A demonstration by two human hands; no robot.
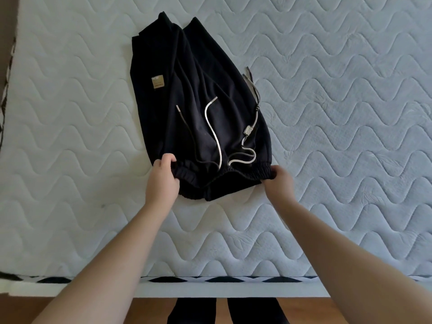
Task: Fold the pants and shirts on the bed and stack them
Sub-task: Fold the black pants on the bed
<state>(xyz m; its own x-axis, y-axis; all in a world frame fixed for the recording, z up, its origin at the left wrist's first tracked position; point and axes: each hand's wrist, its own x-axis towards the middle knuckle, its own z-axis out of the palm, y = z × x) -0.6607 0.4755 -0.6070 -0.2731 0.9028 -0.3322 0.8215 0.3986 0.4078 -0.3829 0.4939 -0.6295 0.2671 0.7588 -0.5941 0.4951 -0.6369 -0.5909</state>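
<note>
Black pants (194, 108) lie on the white quilted mattress (339, 136), legs pointing away from me and the elastic waistband nearest me. A tan label shows on the left leg, and white and grey drawstrings trail over the front. My left hand (162, 181) grips the waistband's left end. My right hand (279, 183) pinches its right end. The waistband sags open between the two hands.
The mattress's front edge (210, 288) has a black-and-white patterned border, with wooden floor below it. Its left edge (7, 94) is also in view. Bare mattress lies around the pants on every side. No other garment is in view.
</note>
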